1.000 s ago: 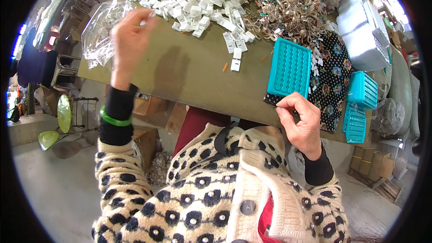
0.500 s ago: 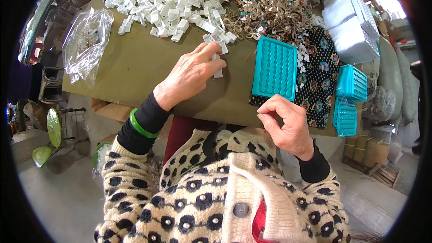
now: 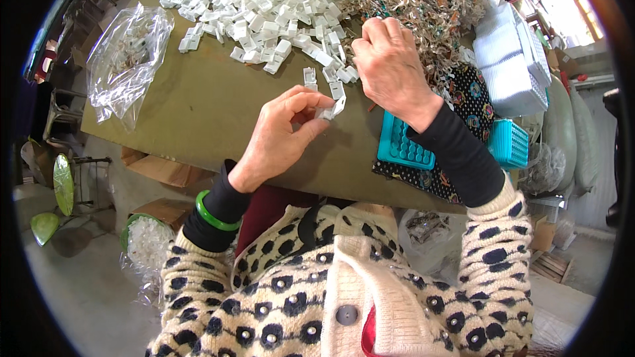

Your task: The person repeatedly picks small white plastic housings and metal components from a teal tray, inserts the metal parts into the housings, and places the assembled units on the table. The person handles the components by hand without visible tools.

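My left hand (image 3: pixel 281 131) pinches a small white plastic piece (image 3: pixel 338 106) between thumb and fingers, low over the green tabletop. A few loose white pieces lie just beyond it, at the edge of a large heap of white plastic pieces (image 3: pixel 264 13). Over the near edge of a tangled pile of small metal strips (image 3: pixel 436 10), my right hand (image 3: pixel 393 69) has its fingers bent together; whatever is in them is hidden. Beneath my right forearm sits a teal tray with round hollows (image 3: pixel 405 145), partly covered by the wrist.
At far left on the table lies a clear plastic bag (image 3: pixel 129 59). Stacked white trays (image 3: pixel 509 56) and stacked teal trays (image 3: pixel 508 145) stand at the right. A dark patterned cloth (image 3: pixel 473 96) lies under the teal tray. Below the table's left edge are cardboard boxes (image 3: pixel 169 166).
My right hand has moved from the teal tray's near edge up and left to the metal pile. My left hand has drawn back slightly toward me with a white plastic piece.
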`<state>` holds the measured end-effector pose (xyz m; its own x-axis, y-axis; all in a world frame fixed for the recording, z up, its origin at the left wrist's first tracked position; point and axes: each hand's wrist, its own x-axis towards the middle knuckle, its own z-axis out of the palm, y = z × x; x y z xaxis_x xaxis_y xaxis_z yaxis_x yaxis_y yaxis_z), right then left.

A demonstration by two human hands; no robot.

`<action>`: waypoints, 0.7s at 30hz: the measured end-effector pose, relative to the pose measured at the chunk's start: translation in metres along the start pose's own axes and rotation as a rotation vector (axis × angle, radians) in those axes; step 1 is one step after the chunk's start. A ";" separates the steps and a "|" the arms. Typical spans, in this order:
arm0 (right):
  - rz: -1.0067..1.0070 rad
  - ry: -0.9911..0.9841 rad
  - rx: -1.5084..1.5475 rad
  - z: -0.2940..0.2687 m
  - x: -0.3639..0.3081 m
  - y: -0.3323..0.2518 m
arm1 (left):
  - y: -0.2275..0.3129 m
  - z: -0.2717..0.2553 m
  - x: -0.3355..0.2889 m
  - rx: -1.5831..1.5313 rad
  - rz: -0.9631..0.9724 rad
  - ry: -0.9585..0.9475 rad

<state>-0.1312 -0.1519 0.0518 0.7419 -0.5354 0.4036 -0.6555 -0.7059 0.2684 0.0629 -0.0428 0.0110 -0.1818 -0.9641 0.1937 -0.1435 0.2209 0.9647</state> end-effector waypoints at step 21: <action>-0.087 -0.164 -0.023 0.002 0.018 0.027 | -0.012 0.025 -0.022 0.043 0.176 0.314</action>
<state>-0.1349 -0.1818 0.0646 0.8080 -0.5424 0.2301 -0.5892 -0.7431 0.3172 0.0444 -0.0209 -0.0094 0.0996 -0.9075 0.4082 -0.1785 0.3873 0.9045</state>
